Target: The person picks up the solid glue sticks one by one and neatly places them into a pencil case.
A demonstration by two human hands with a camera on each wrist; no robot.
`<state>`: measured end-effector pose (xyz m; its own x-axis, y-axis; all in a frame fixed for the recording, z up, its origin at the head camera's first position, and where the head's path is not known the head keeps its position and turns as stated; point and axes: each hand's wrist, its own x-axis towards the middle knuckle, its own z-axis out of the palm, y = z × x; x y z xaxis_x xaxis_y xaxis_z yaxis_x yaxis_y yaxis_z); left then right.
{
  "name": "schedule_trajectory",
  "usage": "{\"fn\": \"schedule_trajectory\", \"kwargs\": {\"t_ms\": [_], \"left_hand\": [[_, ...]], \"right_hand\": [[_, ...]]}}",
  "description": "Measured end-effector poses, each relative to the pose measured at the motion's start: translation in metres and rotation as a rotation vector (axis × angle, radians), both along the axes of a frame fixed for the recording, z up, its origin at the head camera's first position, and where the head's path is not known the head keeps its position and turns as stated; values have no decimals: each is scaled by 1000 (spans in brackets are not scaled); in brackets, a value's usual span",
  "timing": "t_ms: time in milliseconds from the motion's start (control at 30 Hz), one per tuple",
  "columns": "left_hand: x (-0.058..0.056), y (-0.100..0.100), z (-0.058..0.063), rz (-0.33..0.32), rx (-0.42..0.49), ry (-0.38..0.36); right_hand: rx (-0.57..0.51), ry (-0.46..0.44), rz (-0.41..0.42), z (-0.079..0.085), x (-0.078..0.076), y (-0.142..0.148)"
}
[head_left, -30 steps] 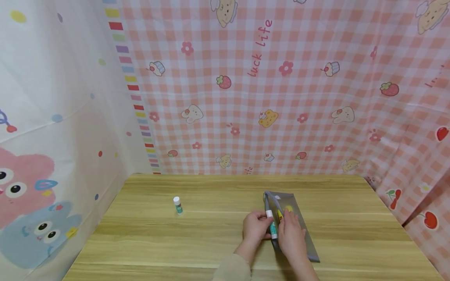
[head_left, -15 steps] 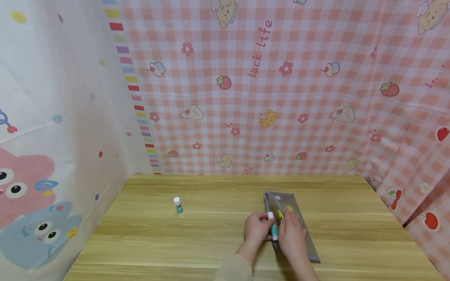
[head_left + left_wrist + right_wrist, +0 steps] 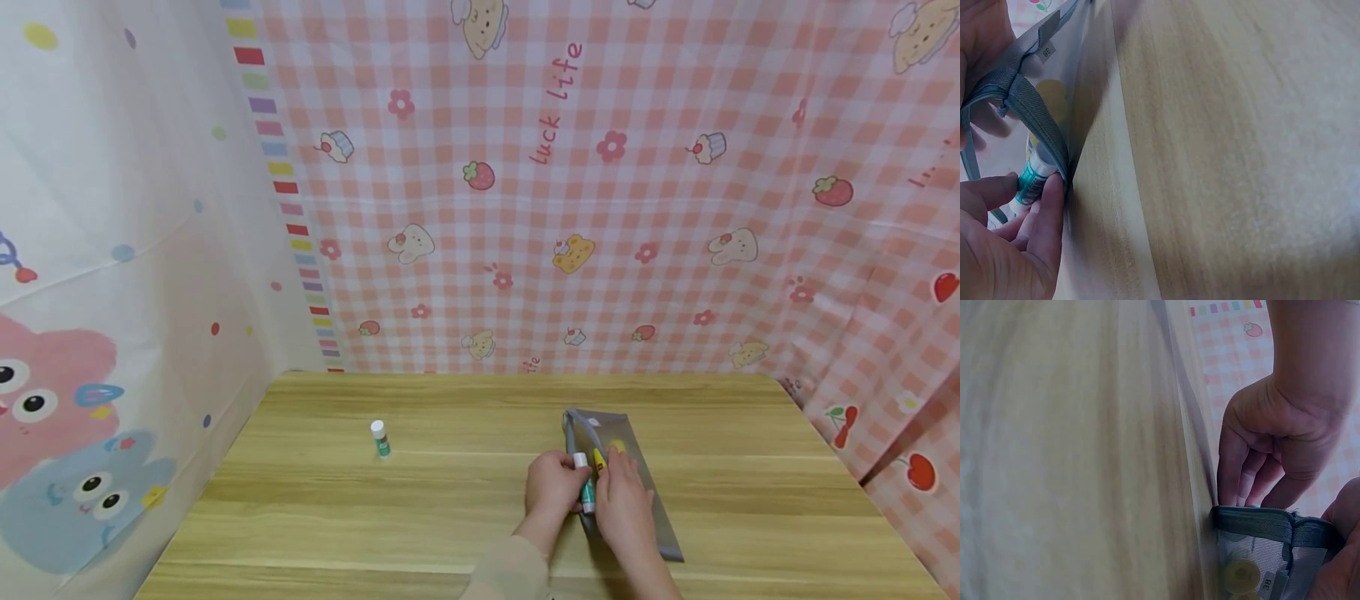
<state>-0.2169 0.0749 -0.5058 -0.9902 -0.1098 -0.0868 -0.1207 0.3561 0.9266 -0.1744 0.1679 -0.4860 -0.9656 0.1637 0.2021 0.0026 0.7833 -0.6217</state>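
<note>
A white-and-green glue stick [image 3: 587,493] is lying along the zipped mouth of a grey mesh pouch [image 3: 615,424], with the left hand [image 3: 551,485] pinching it between thumb and fingers, seemingly side-on because its length is then matching the slit; how much of it is sitting inside is hard to tell. The right hand [image 3: 626,504] is grasping the pouch's lip, its fingers lying over the mesh, probably because the soft mouth would otherwise be sagging closed. A yellow item [image 3: 599,460] is showing just beside the stick, at that same mouth. The wooden table [image 3: 450,508] is supporting the pouch and likely steadying it. Well apart, toward the table's left side, a second glue stick [image 3: 381,440] is apparently standing upright, neither hand touching it.
</note>
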Motion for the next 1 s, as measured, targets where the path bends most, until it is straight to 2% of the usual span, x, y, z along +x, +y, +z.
{"fn": "schedule_trajectory", "kwargs": {"t_ms": [600,1000], "left_hand": [[-1,2,0,-11,52,-28],[4,-1,6,-17,172,14]], "right_hand": [[-9,-23,-4,0,-1,1],[1,-11,-12,-1,-2,1]]}}
